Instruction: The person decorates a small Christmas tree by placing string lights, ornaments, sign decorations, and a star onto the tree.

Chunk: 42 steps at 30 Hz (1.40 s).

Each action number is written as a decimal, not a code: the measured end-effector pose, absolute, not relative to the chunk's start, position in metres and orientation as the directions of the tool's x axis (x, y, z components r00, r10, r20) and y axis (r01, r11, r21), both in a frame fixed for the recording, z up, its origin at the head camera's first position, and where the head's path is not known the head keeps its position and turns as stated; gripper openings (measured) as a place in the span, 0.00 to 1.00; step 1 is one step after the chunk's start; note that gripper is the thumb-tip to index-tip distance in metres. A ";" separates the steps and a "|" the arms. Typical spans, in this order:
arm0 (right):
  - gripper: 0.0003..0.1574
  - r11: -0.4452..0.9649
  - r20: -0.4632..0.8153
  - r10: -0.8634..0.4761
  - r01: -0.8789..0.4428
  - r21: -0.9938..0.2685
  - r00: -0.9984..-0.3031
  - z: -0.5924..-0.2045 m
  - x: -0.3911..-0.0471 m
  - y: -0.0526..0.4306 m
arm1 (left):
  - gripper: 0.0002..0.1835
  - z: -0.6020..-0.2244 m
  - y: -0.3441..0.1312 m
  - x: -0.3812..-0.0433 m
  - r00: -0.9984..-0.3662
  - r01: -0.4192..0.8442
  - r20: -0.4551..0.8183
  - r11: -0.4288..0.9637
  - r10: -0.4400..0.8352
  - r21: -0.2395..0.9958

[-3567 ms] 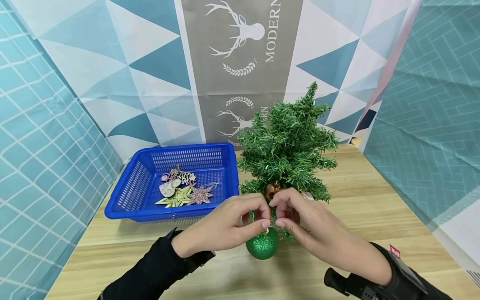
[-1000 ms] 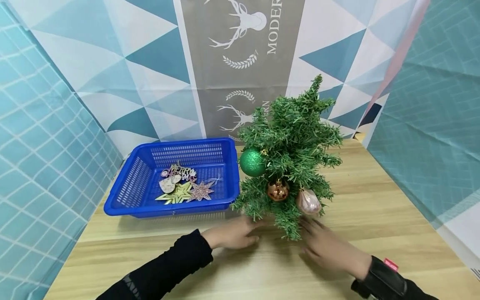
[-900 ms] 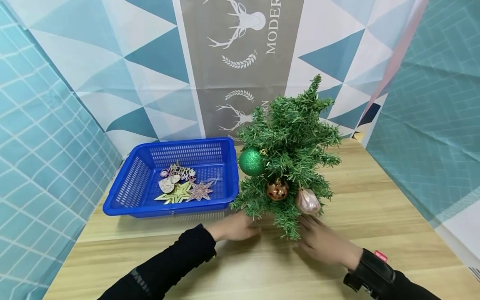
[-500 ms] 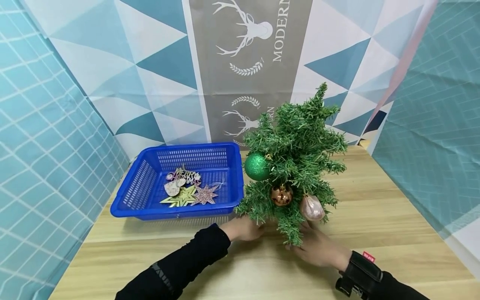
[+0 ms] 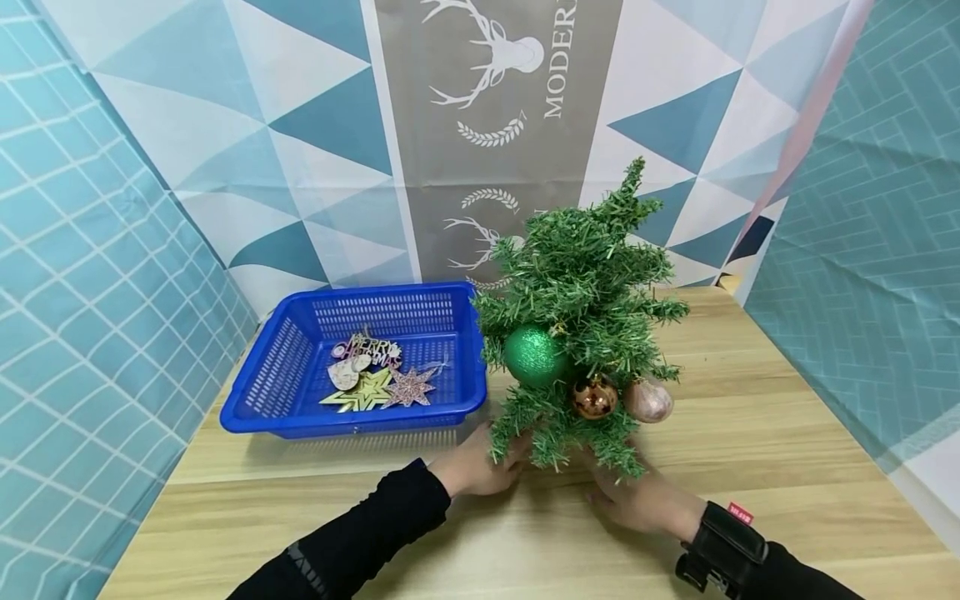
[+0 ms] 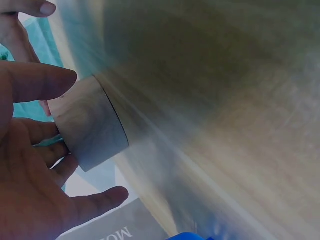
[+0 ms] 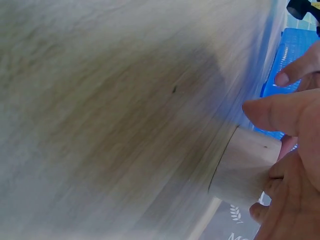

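Note:
A small green Christmas tree [image 5: 592, 283] stands on the table, a green glitter ball [image 5: 534, 356], a copper ball [image 5: 595, 398] and a pale pink ornament [image 5: 648, 401] hanging on its near side. Under its lowest branches, my left hand [image 5: 483, 462] holds the tree's base from the left. In the left wrist view, thumb and fingers lie about the round, wood-coloured base [image 6: 92, 125], the little finger stretched out. From the right, my right hand [image 5: 637, 496] grips the same base [image 7: 245, 165]. Branches hide the fingertips in the head view.
To the left of the tree, a blue plastic basket [image 5: 352, 425] holds a gold star [image 5: 363, 392], a pink glitter star [image 5: 410, 387], a heart-shaped piece [image 5: 344, 374] and a Merry Christmas sign [image 5: 375, 351]. Patterned cloth [image 5: 322, 167] hangs behind the wooden table [image 5: 525, 550].
Earlier both hands handled the green ball's top; it now hangs on the tree. Since half a second ago the tree has turned, its ornaments shifting right, with both hands at the base.

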State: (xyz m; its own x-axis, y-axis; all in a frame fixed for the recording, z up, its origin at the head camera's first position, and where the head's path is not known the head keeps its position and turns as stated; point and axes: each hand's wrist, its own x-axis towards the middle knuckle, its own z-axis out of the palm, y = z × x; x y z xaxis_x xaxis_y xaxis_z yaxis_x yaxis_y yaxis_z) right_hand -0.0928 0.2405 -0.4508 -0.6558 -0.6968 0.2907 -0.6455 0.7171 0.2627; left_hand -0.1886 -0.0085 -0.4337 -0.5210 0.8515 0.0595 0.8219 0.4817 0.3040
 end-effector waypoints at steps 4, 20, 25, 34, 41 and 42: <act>0.37 0.832 0.144 -0.551 -0.555 0.017 -0.822 -0.445 -0.095 0.231 | 0.40 -0.436 -0.013 -0.184 -0.513 0.848 0.028 0.501 0.858 0.175; 0.23 0.849 -0.003 -0.527 -0.526 -0.043 -0.850 -0.445 -0.099 0.235 | 0.16 -0.435 -0.014 -0.171 -0.466 0.884 -0.089 0.459 0.880 -0.090; 0.11 0.857 -0.018 -0.512 -0.508 -0.086 -0.859 -0.445 -0.098 0.239 | 0.15 -0.438 -0.012 -0.169 -0.480 0.877 -0.018 0.478 0.877 -0.052; 0.24 0.802 0.197 -0.591 -0.596 0.041 -0.782 -0.448 -0.102 0.245 | 0.07 -0.438 -0.012 -0.162 -0.487 0.872 0.044 0.488 0.872 -0.025; 0.42 0.804 0.102 -0.590 -0.595 -0.019 -0.801 -0.445 -0.106 0.246 | 0.06 -0.439 -0.010 -0.154 -0.502 0.863 0.062 0.504 0.863 -0.023; 0.42 0.810 0.095 -0.579 -0.584 -0.049 -0.810 -0.444 -0.106 0.246 | 0.07 -0.439 -0.009 -0.153 -0.503 0.862 0.059 0.505 0.862 -0.038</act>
